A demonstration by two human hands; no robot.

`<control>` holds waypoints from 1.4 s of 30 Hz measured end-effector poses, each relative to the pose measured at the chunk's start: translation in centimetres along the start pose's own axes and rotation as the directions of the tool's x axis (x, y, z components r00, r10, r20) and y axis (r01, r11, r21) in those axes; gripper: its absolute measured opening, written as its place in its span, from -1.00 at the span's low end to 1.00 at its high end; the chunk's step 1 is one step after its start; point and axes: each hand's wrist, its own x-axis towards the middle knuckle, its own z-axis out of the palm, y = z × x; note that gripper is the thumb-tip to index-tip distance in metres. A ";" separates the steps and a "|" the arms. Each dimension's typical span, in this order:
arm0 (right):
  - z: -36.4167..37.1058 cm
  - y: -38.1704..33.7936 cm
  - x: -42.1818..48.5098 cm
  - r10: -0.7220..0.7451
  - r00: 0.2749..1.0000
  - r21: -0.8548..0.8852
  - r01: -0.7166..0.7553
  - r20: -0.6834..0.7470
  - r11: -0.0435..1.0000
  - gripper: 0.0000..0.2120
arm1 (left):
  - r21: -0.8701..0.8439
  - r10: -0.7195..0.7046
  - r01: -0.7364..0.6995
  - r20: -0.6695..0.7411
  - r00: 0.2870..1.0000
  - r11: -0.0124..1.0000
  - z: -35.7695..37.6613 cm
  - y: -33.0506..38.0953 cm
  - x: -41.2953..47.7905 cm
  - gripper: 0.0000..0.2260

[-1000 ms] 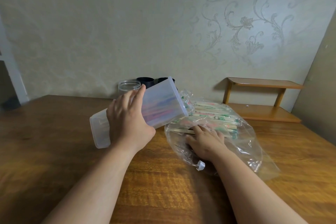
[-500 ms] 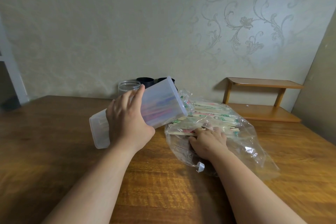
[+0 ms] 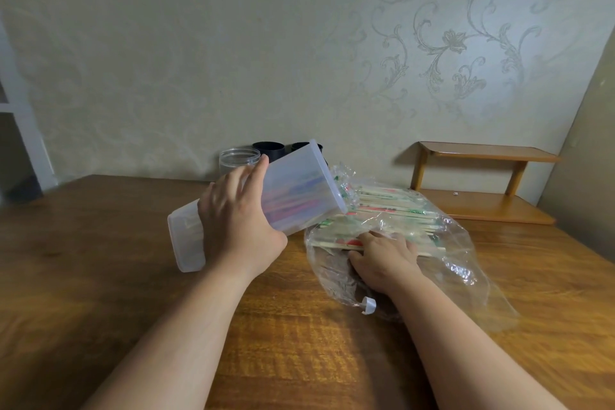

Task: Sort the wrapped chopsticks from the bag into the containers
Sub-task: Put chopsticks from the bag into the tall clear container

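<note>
We are gripping the frosted container (image 3: 296, 193) with our left hand (image 3: 236, 220), fingers wrapping its side, and tilting its open mouth toward the clear bag (image 3: 466, 263) lying on the tabletop (image 3: 100, 260). Our right hand (image 3: 382, 260) is reaching inside the bag, resting on the wrapped chopsticks (image 3: 392, 206). Through the crinkled plastic we cannot tell whether its fingers are clasping any.

Dim, soft light; glare on bag (image 3: 462, 273); edges bowed.
</note>
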 end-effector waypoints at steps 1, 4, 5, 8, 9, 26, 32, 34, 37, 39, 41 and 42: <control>0.0 -0.1 -0.1 0.004 1.000 0.000 -0.004 -0.003 1.000 -0.63 | 0.001 0.002 -0.002 -0.001 1.000 1.000 0.0 0.0 0.0 -0.04; 0.0 -0.2 -0.1 0.020 1.000 0.024 -0.020 -0.004 1.000 -0.64 | -0.001 0.002 -0.002 0.000 1.000 1.000 0.0 0.1 0.0 -0.05; 0.0 -0.2 -0.1 0.018 1.000 0.026 -0.017 -0.013 1.000 -0.65 | -0.002 0.003 -0.003 -0.002 1.000 1.000 0.0 0.2 0.0 -0.05; 0.0 -0.4 -0.1 -0.029 0.998 0.046 0.031 -0.047 0.998 -0.71 | -0.007 0.000 0.000 -0.002 1.000 1.000 -0.1 0.2 0.0 -0.05; -0.1 -0.4 -0.2 -0.049 0.998 0.058 0.052 -0.044 0.997 -0.74 | -0.007 -0.001 0.001 -0.001 1.000 1.000 -0.1 0.3 -0.1 -0.05; -0.1 -0.3 -0.2 -0.101 0.994 0.162 0.108 -0.050 0.981 -0.63 | -0.003 0.004 -0.004 0.001 1.000 1.000 0.0 0.2 0.0 -0.05; -0.4 -0.6 -0.6 -0.135 0.991 0.159 0.137 -0.022 0.978 -0.65 | -0.004 0.010 -0.010 0.005 1.000 1.000 -0.1 0.1 -0.1 -0.05; -0.4 -0.6 -0.7 -0.102 0.994 0.149 0.107 -0.040 0.983 -0.68 | -0.003 0.014 -0.014 0.003 1.000 1.000 0.0 0.2 0.0 -0.04; -0.6 -0.9 -1.0 -0.097 0.995 0.094 0.100 -0.027 0.991 -0.81 | -0.003 0.004 -0.004 0.003 1.000 1.000 -0.1 0.2 0.0 -0.04; -0.6 -0.9 -1.0 -0.097 0.995 0.093 0.097 -0.001 0.991 -0.76 | 0.001 0.004 -0.004 0.002 1.000 1.000 -0.1 0.1 0.0 -0.04; -0.6 -1.0 -0.8 -0.092 0.996 0.101 0.091 0.009 0.991 -0.76 | 0.003 0.006 -0.006 0.002 1.000 1.000 -0.1 0.1 0.0 -0.04; -0.5 -1.0 -0.7 -0.086 0.996 0.098 0.085 0.008 0.992 -0.78 | 0.002 0.006 -0.006 0.003 1.000 1.000 0.0 0.1 0.0 -0.04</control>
